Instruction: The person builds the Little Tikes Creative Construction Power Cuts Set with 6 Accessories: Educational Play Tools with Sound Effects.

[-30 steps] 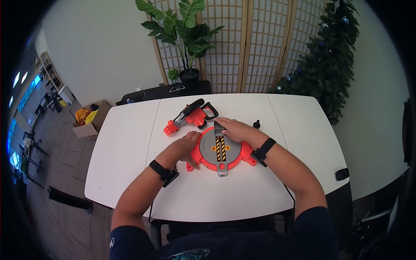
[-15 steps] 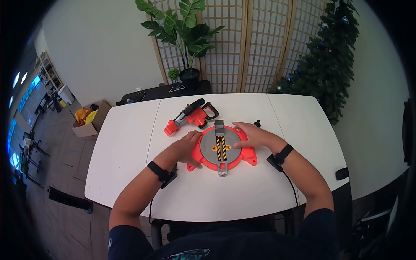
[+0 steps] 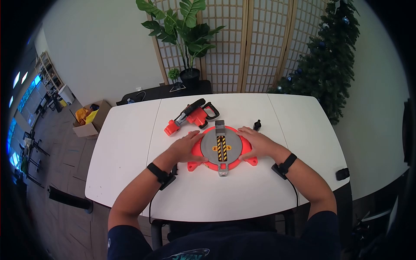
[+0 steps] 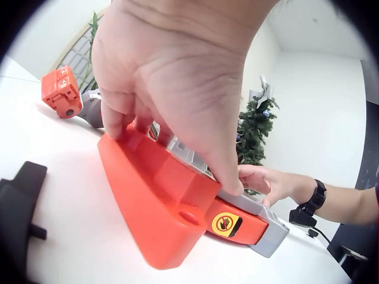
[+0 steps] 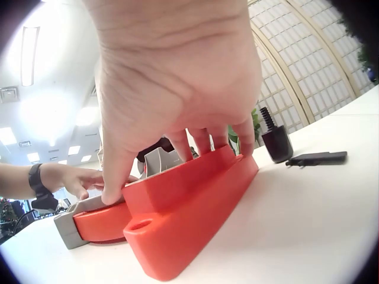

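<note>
A red toy miter saw base (image 3: 196,150) with a round grey turntable (image 3: 233,139) and a black-and-yellow striped slot (image 3: 222,149) lies flat before me. My left hand (image 3: 184,147) grips its left side, thumb at the near edge and fingers over the red wing (image 4: 160,195). From the other side my right hand (image 3: 258,144) holds the right wing (image 5: 183,207) in the same spread grip. Behind the base rests the separate red and black saw head (image 3: 197,116), untouched.
A black threaded knob (image 5: 277,142) stands beyond the right hand, with a flat black piece (image 5: 318,158) beside it. Another black part (image 4: 21,207) lies close to the left wrist. A small black object (image 3: 342,174) sits at the table's right edge.
My right hand has left the grey upright block at the back of the base and moved down to the right wing. The left hand stays on the left side.
</note>
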